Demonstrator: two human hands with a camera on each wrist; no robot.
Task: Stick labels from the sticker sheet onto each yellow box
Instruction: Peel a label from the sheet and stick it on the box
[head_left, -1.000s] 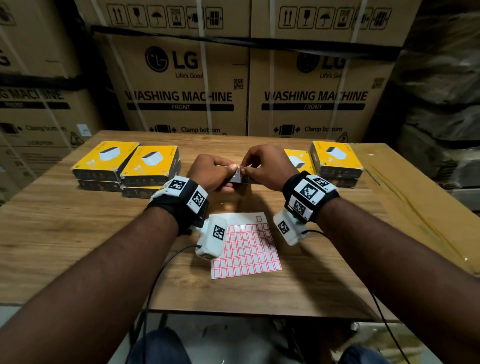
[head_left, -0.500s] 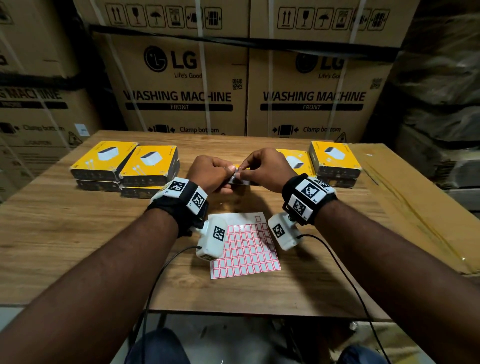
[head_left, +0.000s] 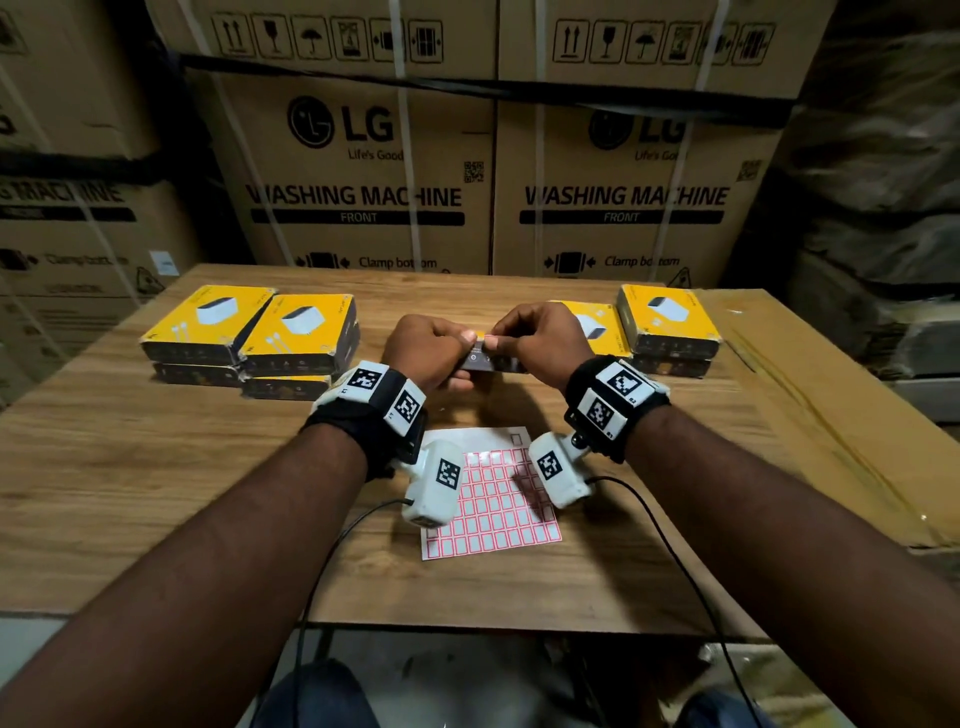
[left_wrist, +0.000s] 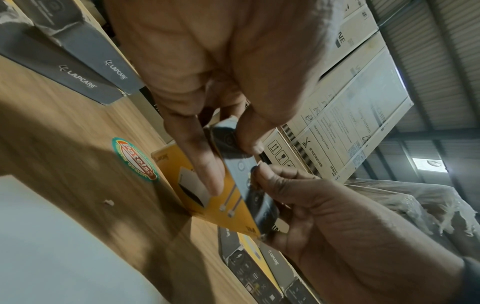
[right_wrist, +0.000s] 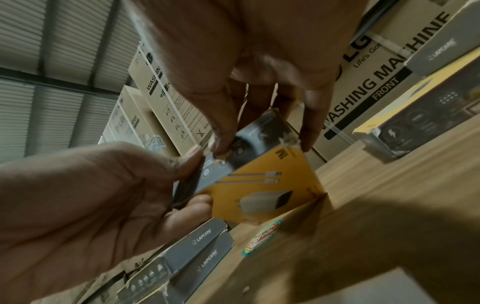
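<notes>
A yellow box (head_left: 491, 361) stands tilted on its edge at the table's middle, its dark grey side facing up. My left hand (head_left: 431, 348) grips its left end, with the fingers (left_wrist: 205, 164) on the yellow face (left_wrist: 223, 205) and the thumb on the grey side. My right hand (head_left: 535, 338) pinches the right end (right_wrist: 265, 185), thumb on the grey side. Both thumbs meet there, and I cannot tell whether a label lies under them. The sticker sheet (head_left: 498, 514), with rows of red-framed labels, lies flat near me, below my wrists.
Stacks of yellow boxes sit at the far left (head_left: 208, 325) (head_left: 301, 332) and at the far right (head_left: 667, 317) (head_left: 592, 327). Large washing-machine cartons (head_left: 358, 197) wall off the back. A flat cardboard sheet (head_left: 810, 395) covers the table's right side. A round sticker (left_wrist: 135, 159) marks the tabletop.
Both hands keep the box at the same spot. The right wrist has shifted slightly left over the sticker sheet.
</notes>
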